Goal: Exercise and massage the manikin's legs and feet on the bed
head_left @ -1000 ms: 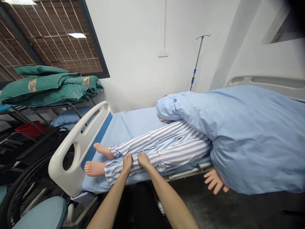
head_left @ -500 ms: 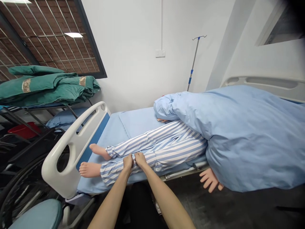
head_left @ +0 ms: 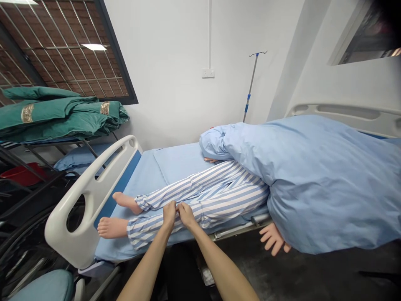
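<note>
On the bed lies a life-size mannequin with bare feet [head_left: 112, 228], dressed in blue-and-white striped trousers [head_left: 232, 209]. My left hand [head_left: 169, 213] is closed over the shin of the near trouser leg. Right beside it, my right hand [head_left: 186, 214] is closed too, so that the two thumbs almost meet. Whether the fingers pinch the striped cloth or the leg beneath is hidden. A light blue quilt [head_left: 326, 179] is heaped over the mannequin's upper body, and one mannequin hand [head_left: 274, 239] sticks out below it past the bed's near edge.
A white footboard [head_left: 67, 228] closes the left end of the bed [head_left: 178, 156]. Green folded bedding [head_left: 59, 115] lies on a rack under the barred window, with a wheelchair wheel [head_left: 19, 251] and a blue-green stool [head_left: 44, 288] nearer me. A drip stand [head_left: 250, 88] rises behind the bed.
The view has shifted slightly, so the bed and mannequin sit a little further left and lower. My hands stay closed at the same shin, their knuckles turned a little.
</note>
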Available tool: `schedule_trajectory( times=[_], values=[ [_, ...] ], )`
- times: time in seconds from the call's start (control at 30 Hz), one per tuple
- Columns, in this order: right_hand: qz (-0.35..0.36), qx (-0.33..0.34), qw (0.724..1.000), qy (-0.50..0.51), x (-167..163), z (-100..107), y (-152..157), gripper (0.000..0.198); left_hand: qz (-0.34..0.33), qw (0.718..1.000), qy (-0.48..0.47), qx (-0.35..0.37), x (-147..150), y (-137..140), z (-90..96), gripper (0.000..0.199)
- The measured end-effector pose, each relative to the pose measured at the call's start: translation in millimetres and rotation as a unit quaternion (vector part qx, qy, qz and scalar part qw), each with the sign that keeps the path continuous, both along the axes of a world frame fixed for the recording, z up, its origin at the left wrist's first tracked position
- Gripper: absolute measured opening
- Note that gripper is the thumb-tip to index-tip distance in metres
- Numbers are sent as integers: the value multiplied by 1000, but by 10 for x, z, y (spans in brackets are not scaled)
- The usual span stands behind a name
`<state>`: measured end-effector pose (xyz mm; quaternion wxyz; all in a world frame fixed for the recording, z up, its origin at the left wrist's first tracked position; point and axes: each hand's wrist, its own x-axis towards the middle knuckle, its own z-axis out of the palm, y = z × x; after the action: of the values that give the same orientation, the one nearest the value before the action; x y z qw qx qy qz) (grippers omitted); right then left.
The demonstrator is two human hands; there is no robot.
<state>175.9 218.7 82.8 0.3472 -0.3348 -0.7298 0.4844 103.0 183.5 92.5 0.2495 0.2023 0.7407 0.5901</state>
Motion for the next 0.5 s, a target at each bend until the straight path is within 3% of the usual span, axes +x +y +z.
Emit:
schedule_trajectory(
  times=[0.1, 0.3, 0.5],
  values=[
    [-35, -2, 997, 65, 86, -85, 60, 29, -35, 999, 9, -7, 68, 46, -34, 22],
    [-50, -38, 994, 92, 166, -118, 209, 28, -78, 995, 55, -9, 219, 152, -88, 23],
    [-55, -40, 996, 63, 202, -107, 302, 27, -52, 991, 123, -3, 279, 256, -93, 25]
  ],
)
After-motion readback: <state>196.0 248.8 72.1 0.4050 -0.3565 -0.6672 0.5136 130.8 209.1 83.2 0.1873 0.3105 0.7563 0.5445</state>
